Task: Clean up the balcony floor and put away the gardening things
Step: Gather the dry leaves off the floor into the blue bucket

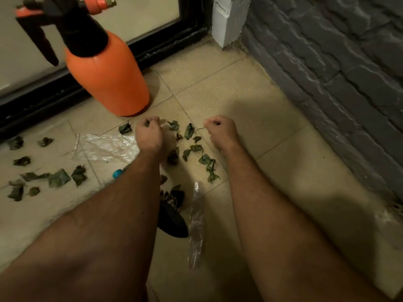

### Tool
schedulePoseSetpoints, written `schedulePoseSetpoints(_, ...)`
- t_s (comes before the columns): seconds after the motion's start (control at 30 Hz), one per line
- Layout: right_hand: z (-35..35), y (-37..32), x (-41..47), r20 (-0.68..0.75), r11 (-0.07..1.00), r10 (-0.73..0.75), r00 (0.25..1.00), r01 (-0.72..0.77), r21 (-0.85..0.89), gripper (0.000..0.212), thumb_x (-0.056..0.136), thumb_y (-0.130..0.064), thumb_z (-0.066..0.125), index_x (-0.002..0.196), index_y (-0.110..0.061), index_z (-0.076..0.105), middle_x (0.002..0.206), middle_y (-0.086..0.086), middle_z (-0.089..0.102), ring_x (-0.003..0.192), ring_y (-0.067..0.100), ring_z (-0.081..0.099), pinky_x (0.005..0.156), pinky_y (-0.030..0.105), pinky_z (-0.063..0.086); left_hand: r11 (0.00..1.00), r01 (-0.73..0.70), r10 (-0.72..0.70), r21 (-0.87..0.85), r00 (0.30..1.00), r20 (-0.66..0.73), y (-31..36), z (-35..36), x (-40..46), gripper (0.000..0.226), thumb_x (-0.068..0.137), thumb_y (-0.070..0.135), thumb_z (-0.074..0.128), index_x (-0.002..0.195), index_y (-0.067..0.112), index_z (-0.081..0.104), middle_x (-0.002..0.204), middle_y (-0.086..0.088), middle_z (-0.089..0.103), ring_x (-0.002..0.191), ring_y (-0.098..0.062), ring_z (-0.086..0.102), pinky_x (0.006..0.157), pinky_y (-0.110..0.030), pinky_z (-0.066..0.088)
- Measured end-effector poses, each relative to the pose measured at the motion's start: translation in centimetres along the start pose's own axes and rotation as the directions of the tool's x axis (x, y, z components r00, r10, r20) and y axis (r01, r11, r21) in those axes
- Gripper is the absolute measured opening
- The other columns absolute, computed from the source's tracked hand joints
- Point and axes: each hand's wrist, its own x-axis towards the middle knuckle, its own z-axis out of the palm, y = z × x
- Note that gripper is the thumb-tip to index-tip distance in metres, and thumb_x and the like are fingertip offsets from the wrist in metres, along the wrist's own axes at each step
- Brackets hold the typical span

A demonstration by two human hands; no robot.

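- Gathering fallen leaves off the balcony floor [272, 171] looks like the step in hand, with most of the litter still down.
- Nearest lie a crumpled strip of clear plastic [196, 225] and a dark tool [172, 214] partly hidden under the left forearm, with a blue handle tip [117, 172] showing to its left.
- Farther out, dry leaves [58, 177] are scattered at the left and between the arms, beside a clear plastic bag [106, 147] lying flat.
- Left hand [149, 134] is curled around a few leaf scraps.
- Right hand [220, 129] is clenched, seemingly pinching a thin leaf stem; what else it holds I cannot tell.
- At the far left, the orange sprayer [104, 68] stands upright by the door frame [163, 51].
- Next likely calls for dropping both handfuls into the bag, then clearing the left cluster.
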Motion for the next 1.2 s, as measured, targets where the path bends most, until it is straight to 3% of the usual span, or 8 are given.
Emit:
schedulePoseSetpoints(0.13, 1.9, -0.9, 0.4, 0.147, 0.892, -0.136, 0.98, 0.186, -0.413, 0.038, 0.08, -0.026, 0.079, 0.114, -0.012, 0.071, 0.111, 0.005, 0.07, 0.101, 0.019, 0.064, 0.087, 0.03, 0.052, 0.992, -0.059, 0.064, 0.11, 0.997, -0.041, -1.3, -2.1, 0.7, 0.018, 0.097, 0.024, 0.057, 0.107, 0.012, 0.064, 0.096, -0.004, 0.067, 0.081, -0.012, 0.063, 0.072, -0.021, 0.051)
schedulePoseSetpoints(0.3, 3.2, -1.1, 0.5, 0.145, 0.747, -0.188, 0.971, 0.238, -0.62, 0.022, 0.083, -0.031, 0.075, 0.101, -0.019, 0.071, 0.099, 0.001, 0.07, 0.094, 0.019, 0.064, 0.074, 0.027, 0.048, 0.981, -0.085, 0.085, 0.172, 0.996, 0.012, -1.9, -2.5, 0.6, 0.019, 0.095, 0.031, 0.063, 0.102, 0.014, 0.063, 0.085, 0.004, 0.064, 0.072, -0.005, 0.06, 0.062, -0.02, 0.047)
schedulePoseSetpoints(0.47, 2.2, -2.7, 0.7, 0.049, 0.991, -0.118, 0.992, 0.121, -0.061, 0.008, 0.083, -0.014, 0.064, 0.077, -0.014, 0.06, 0.066, -0.004, 0.056, 0.056, 0.008, 0.049, 0.05, 0.021, 0.04, 0.92, -0.157, 0.132, 0.358, 0.987, 0.093, -1.6, -1.7, 0.9, 0.017, 0.092, 0.032, 0.066, 0.1, 0.018, 0.06, 0.097, 0.002, 0.064, 0.094, -0.018, 0.061, 0.077, -0.027, 0.045)
schedulePoseSetpoints(0.6, -0.4, -2.5, 0.9, 0.07, 0.826, 0.136, 0.988, -0.152, 0.543, 0.005, 0.085, -0.011, 0.051, 0.084, -0.015, 0.054, 0.071, 0.004, 0.06, 0.054, 0.013, 0.053, 0.043, 0.019, 0.03, 0.829, -0.269, 0.2, 0.49, 0.961, 0.19, -0.7, -0.6, 1.2, 0.03, 0.09, 0.033, 0.07, 0.114, 0.019, 0.061, 0.103, 0.004, 0.061, 0.096, -0.016, 0.056, 0.082, -0.029, 0.046)
schedulePoseSetpoints(0.7, -1.9, -1.2, 1.1, 0.054, 0.77, 0.172, 0.984, -0.169, 0.616, 0.01, 0.087, -0.006, 0.048, 0.093, -0.013, 0.052, 0.08, 0.008, 0.064, 0.055, 0.012, 0.057, 0.04, 0.019, 0.029, 0.814, -0.303, 0.197, 0.495, 0.947, 0.255, 0.1, 0.4, 1.8, 0.024, 0.087, 0.028, 0.071, 0.107, 0.02, 0.06, 0.101, 0.003, 0.065, 0.094, -0.017, 0.062, 0.084, -0.034, 0.052)
schedulePoseSetpoints(0.9, -2.4, 0.0, 0.3, -0.042, 0.976, 0.159, 0.986, -0.151, 0.159, 0.026, 0.088, -0.005, 0.041, 0.087, -0.022, 0.061, 0.074, 0.003, 0.057, 0.053, 0.013, 0.043, 0.042, 0.019, 0.028, 0.596, -0.373, 0.218, 0.711, 0.927, 0.304, 0.3, 0.8, 2.5, 0.023, 0.098, 0.02, 0.056, 0.119, 0.013, 0.062, 0.111, -0.009, 0.064, 0.102, -0.026, 0.059, 0.086, -0.036, 0.049)
schedulePoseSetpoints(1.07, -0.7, -0.3, 0.6, 0.028, 0.971, -0.081, 0.996, 0.085, -0.222, 0.014, 0.089, -0.021, 0.062, 0.1, -0.015, 0.069, 0.086, -0.004, 0.062, 0.078, 0.012, 0.056, 0.067, 0.026, 0.046, 0.829, -0.278, 0.249, 0.485, 0.96, 0.124, 0.1, 0.9, 2.0, 0.022, 0.1, 0.025, 0.045, 0.099, 0.007, 0.058, 0.087, -0.007, 0.057, 0.08, -0.019, 0.053, 0.063, -0.028, 0.038)
schedulePoseSetpoints(1.2, 0.8, 0.0, 1.5, 0.073, 0.737, -0.24, 0.968, 0.23, -0.635, 0.034, 0.088, -0.012, 0.065, 0.12, -0.024, 0.068, 0.118, -0.004, 0.069, 0.108, 0.015, 0.063, 0.088, 0.027, 0.051, 0.941, -0.208, 0.187, 0.267, 0.977, 0.101, 0.8, 0.3, 1.9, 0.017, 0.094, 0.025, 0.053, 0.093, 0.01, 0.061, 0.081, -0.001, 0.056, 0.076, -0.015, 0.052, 0.065, -0.025, 0.041)
